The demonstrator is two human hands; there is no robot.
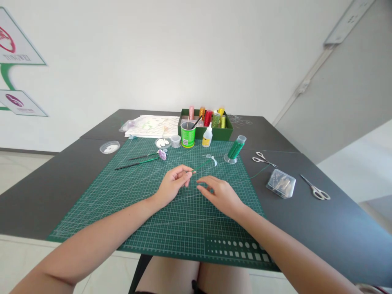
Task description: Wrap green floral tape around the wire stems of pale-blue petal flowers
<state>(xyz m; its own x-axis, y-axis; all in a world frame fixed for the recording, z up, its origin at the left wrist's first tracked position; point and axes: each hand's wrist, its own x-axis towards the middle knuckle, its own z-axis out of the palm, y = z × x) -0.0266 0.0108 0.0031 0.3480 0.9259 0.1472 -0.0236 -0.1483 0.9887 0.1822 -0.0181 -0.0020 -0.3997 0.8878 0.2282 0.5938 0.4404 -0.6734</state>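
Between the thumb and fingertips of my left hand (pixel 175 182) is the end of a thin green stem (pixel 201 165). A pale white-blue petal piece (pixel 211 159) sits at its far end. My right hand (pixel 223 196) hovers just to the right, thumb and fingers apart, with nothing visible in it. Both hands are over the green cutting mat (pixel 171 228). Beyond them on the right stands a spool of green thread (pixel 237 148), and a loose green thread (pixel 259 171) trails toward the scissors. Two dark-handled stems lie at the left, a purple flower (pixel 162 154) at their tips.
Behind are a green can (pixel 188 138), a glue bottle (pixel 207 136) and a box of thread spools (pixel 226 133). At right lie scissors (pixel 262 159), a clear plastic case (pixel 281 183) and more scissors (pixel 318 192). Dishes of white pieces (pixel 110 147) stand at left.
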